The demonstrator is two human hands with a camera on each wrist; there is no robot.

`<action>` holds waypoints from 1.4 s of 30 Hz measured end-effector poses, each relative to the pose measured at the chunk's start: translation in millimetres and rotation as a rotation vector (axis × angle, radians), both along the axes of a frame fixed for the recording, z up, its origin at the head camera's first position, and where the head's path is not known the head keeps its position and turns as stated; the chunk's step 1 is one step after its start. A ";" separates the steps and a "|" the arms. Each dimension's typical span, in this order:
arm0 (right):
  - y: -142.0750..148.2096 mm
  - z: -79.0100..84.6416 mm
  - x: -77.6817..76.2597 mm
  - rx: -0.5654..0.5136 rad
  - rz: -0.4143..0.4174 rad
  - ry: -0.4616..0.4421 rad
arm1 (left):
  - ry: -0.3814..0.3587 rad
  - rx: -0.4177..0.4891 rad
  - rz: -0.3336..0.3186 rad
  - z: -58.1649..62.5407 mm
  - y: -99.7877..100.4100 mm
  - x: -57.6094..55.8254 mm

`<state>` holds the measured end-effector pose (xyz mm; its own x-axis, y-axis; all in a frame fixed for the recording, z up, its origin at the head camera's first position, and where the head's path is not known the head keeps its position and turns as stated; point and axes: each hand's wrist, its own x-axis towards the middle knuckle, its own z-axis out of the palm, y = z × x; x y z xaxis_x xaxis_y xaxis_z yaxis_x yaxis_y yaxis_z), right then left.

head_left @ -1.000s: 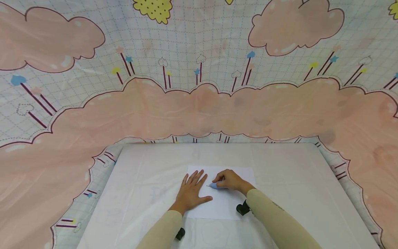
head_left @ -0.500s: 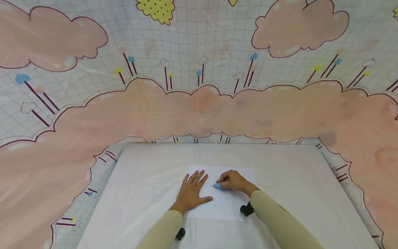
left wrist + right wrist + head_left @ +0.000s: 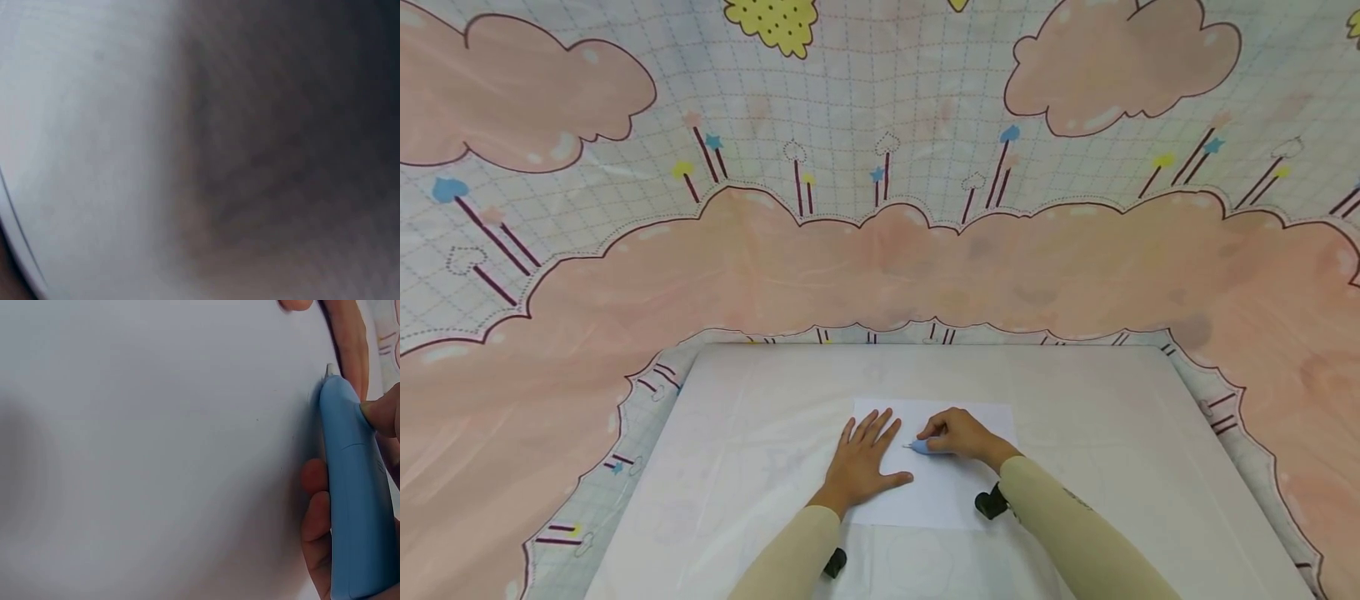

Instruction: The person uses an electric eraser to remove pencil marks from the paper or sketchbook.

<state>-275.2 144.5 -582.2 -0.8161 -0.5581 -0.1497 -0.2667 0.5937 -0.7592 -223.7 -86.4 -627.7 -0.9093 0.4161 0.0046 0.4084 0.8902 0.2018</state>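
A sheet of white paper [image 3: 936, 504] lies on the white-covered table. My left hand [image 3: 859, 467] rests on its left part with the fingers spread and straight. Over the paper's right half, my right hand [image 3: 961, 435] grips a blue electric eraser [image 3: 357, 487], tilted low with its thin pale tip [image 3: 329, 370] pointing toward the left hand. One fingertip [image 3: 381, 412] presses on the eraser's side near the tip, and other fingers curl beneath the body. Whether the tip touches the paper is hard to tell. The left wrist view is dark and blurred, with the hand's fingers not discernible.
The table [image 3: 760, 417] spreads wide around the paper. Behind it and at both sides hangs a patterned cloth [image 3: 880, 267] with clouds. Small black wrist cameras [image 3: 991, 502] sit under both sleeves. Faint specks [image 3: 257, 419] show on the paper.
My right hand with the electric eraser shifted a little right, then slightly back left, over the paper. The left hand stays where it was.
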 end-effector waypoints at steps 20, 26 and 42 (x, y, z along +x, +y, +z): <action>-10.4 3.8 2.2 0.027 -0.010 0.012 | 0.014 0.019 -0.014 -0.7 -3.4 0.7; -7.7 5.3 2.0 0.048 -0.019 0.015 | 0.025 0.011 -0.021 -2.7 -5.2 -0.8; -5.3 7.3 -4.5 0.054 -0.010 0.001 | -0.003 0.007 -0.005 -0.6 -1.4 -3.1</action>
<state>-279.7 139.2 -574.9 -0.8221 -0.5407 -0.1780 -0.2614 0.6364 -0.7258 -226.7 -87.9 -628.2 -0.9073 0.4204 0.0049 0.4119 0.8868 0.2097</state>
